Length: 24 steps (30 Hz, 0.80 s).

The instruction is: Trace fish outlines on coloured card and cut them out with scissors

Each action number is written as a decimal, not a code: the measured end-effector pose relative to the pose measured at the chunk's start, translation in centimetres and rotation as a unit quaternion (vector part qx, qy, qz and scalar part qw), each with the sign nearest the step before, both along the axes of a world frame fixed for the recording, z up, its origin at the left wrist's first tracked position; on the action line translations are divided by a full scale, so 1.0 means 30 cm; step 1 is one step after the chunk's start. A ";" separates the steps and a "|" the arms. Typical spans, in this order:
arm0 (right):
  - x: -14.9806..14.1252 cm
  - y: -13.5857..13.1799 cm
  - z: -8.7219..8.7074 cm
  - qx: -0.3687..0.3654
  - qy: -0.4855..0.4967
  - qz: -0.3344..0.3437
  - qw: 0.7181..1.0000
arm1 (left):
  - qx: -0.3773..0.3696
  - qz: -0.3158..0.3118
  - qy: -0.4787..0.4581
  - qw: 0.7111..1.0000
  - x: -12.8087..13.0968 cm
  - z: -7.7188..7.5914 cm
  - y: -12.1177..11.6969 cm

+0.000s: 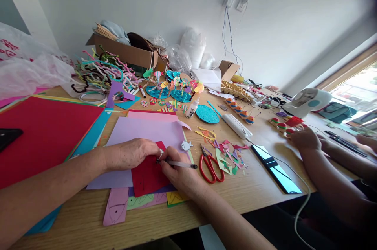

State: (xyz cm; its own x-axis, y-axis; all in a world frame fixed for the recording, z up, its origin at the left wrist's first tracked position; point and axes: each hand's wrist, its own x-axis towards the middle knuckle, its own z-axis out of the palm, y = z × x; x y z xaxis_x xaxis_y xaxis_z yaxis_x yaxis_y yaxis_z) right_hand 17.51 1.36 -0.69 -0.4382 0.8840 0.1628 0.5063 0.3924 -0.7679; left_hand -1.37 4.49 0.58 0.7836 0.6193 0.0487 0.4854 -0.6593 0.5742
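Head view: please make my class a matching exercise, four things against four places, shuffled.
1. pen
2. scissors
3. glue bottle
4. small red paper

A. beside the round turquoise piece
B. in the right hand
C. lying partly over lilac paper
D. beside the paper scraps

Pairs: 1-B, 2-D, 3-A, 4-C

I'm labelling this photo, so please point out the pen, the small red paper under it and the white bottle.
Pen (181,164): head view, on its translucent barrel.
Small red paper (149,175): head view, on its bare lower part.
White bottle (192,109): head view, on its labelled side.
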 end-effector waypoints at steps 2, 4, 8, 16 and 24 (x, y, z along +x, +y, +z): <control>0.002 -0.001 0.000 -0.005 0.003 0.006 1.000 | 0.001 -0.001 0.001 1.000 -0.001 -0.003 0.001; 0.004 -0.002 -0.001 -0.008 0.004 0.008 1.000 | 0.004 -0.003 0.000 1.000 -0.002 -0.004 0.000; 0.008 -0.006 -0.001 -0.004 0.003 0.013 1.000 | 0.009 -0.021 -0.004 1.000 -0.003 -0.001 -0.002; 0.015 -0.015 0.010 -0.005 -0.002 0.024 1.000 | 0.015 -0.041 -0.020 0.999 -0.004 -0.012 0.000; 0.021 -0.006 -0.002 -0.040 0.038 0.007 0.998 | 0.026 -0.045 -0.031 0.998 -0.011 -0.023 0.005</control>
